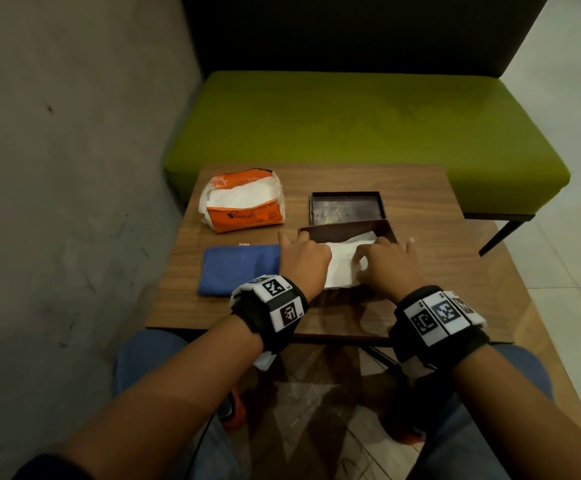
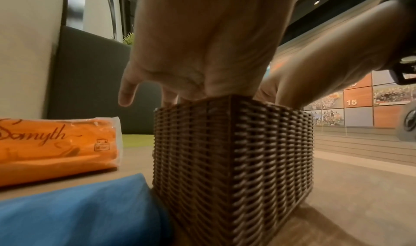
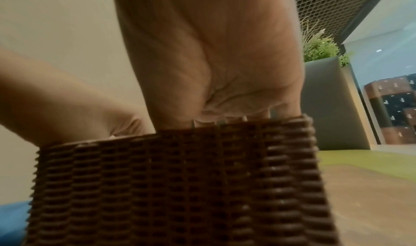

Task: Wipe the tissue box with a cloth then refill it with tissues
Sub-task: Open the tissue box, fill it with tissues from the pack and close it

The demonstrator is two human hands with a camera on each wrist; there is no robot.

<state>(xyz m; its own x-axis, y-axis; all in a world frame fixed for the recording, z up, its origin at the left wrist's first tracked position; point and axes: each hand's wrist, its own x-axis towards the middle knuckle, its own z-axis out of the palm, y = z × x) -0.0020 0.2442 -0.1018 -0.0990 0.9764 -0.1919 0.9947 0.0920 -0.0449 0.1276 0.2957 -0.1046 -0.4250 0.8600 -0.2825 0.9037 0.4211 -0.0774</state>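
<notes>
The brown woven tissue box [image 1: 387, 230] [image 2: 231, 152] [image 3: 180, 178] stands open on the wooden table [image 1: 420, 188]. A white stack of tissues [image 1: 342, 268] lies in it between my hands. My left hand [image 1: 302, 258] [image 2: 191, 82] presses the stack's left side with straight fingers, its index finger held outside the box. My right hand [image 1: 386, 261] [image 3: 213, 107] reaches into the right side and pinches the crumpled tissue edge at its thumb. The fingertips are hidden inside the box. The folded blue cloth [image 1: 238, 270] [image 2: 74, 210] lies just left of the box.
The box's brown lid [image 1: 346, 207] lies upturned behind the box. An opened orange tissue pack [image 1: 244, 206] [image 2: 56, 146] sits at the table's far left. A green bench [image 1: 351, 119] stands beyond the table, and a grey wall [image 1: 74, 133] is on the left.
</notes>
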